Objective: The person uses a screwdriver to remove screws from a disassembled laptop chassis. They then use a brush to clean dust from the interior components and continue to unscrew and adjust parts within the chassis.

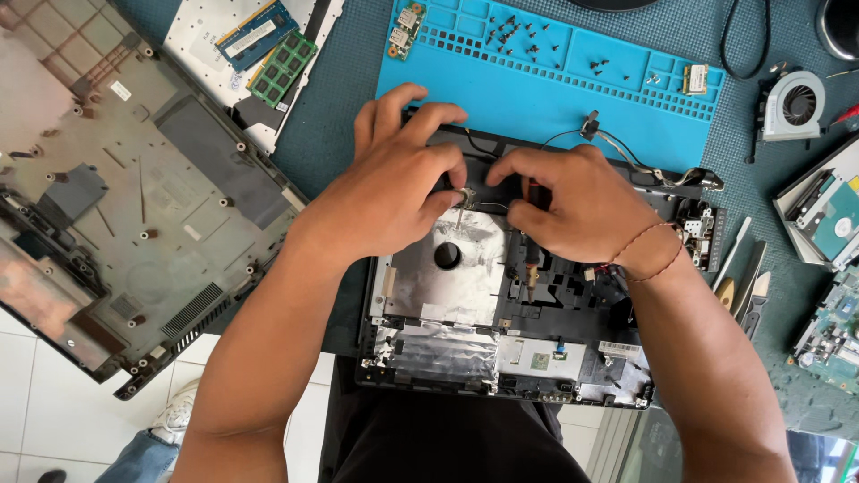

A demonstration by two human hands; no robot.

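Both hands crowd the opened laptop chassis (501, 349): left hand (394, 183) fingers pinch a small metal bracket (466, 197), right hand (582, 210) clamps a screwdriver (531, 259), tip hidden.

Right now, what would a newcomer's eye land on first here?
Both hands, left hand and right hand, meet at the centre over an opened laptop shell, the right gripping a screwdriver. Behind them lies a bright blue mat dotted with loose screws; a detached laptop bottom cover fills the left side.

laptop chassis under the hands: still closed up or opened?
Opened. The laptop chassis lies with foil shielding and inner plastic ribs exposed; its bottom cover rests apart to the left, and loose screws sit on the blue mat.
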